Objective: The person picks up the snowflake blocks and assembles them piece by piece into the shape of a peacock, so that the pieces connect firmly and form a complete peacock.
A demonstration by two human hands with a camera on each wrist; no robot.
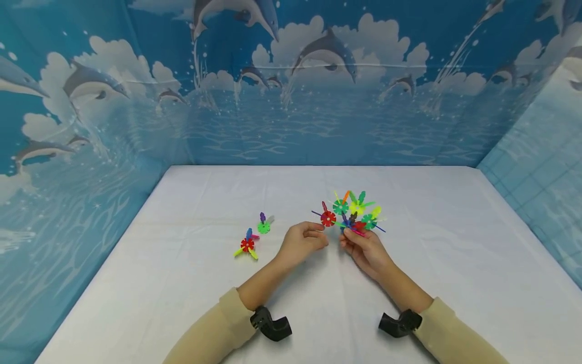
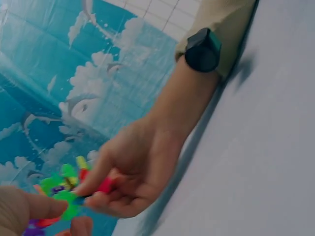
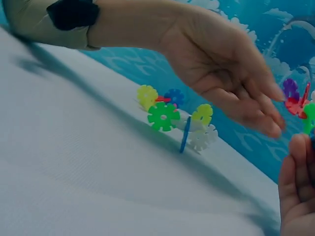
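Note:
My right hand (image 1: 369,254) pinches a cluster of joined, notched snowflake discs (image 1: 357,208) between thumb and fingers, above the white table. Red, green, yellow, blue, purple and orange discs stick out of it at many angles. My left hand (image 1: 302,243) is just left of the cluster, fingers loosely bent, tips beside its red disc (image 1: 328,218). Whether those fingertips touch it I cannot tell. In the right wrist view the left hand (image 3: 224,69) reaches toward the cluster's red disc (image 3: 295,107). In the left wrist view the right hand (image 2: 140,169) partly covers the cluster.
Two smaller snowflake builds are on the white table (image 1: 182,283), left of my hands: one with a red disc in its middle (image 1: 247,245), one with a green disc (image 1: 263,227). A dolphin-print curtain (image 1: 295,126) stands behind the table and along its sides.

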